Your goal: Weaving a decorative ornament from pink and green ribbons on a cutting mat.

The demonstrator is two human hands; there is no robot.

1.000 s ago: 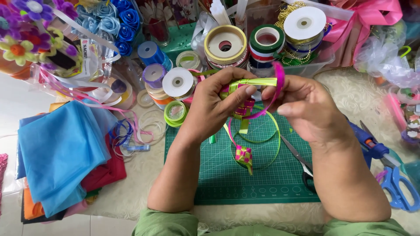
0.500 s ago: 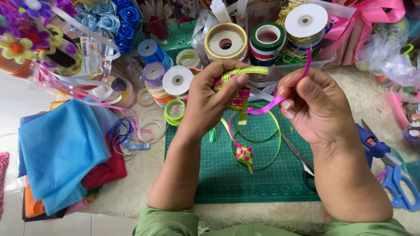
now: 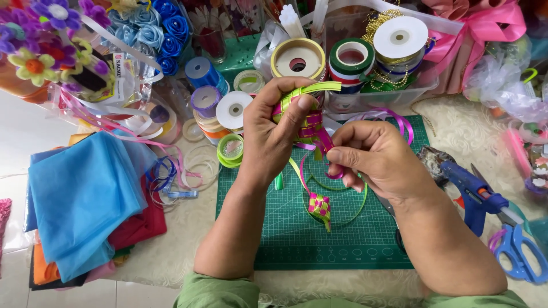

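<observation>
Since the earlier frame, the right hand (image 3: 379, 159) has dropped from beside the woven piece to a position below and to its right, and the pink ribbon (image 3: 394, 117) that stood up from its fingers now loops over the back of the hand. The left hand (image 3: 277, 128) has stayed at the same spot above the mat.

Left hand: fingers and thumb are pressed together around the woven ribbon piece (image 3: 311, 126), a green-and-pink plaited form held above the upper part of the green cutting mat (image 3: 342, 239). A lime-green ribbon end (image 3: 319, 87) projects from the top of the grip.

Right hand: thumb and forefinger pinch the pink ribbon just below the woven piece; the remaining fingers are curled.

A second, smaller woven piece (image 3: 319, 205) hangs on ribbon strands below both hands, over the mat.

Surroundings:
- Ribbon spools (image 3: 354, 57) stand behind the mat.
- Blue fabric (image 3: 80, 194) lies folded well to the left, on top of red and orange cloth.
- Glue gun (image 3: 474, 191) lies just right of the mat, with blue-handled scissors (image 3: 516, 251) near it.
- Artificial flowers (image 3: 45, 34) occupy the upper left corner.
</observation>
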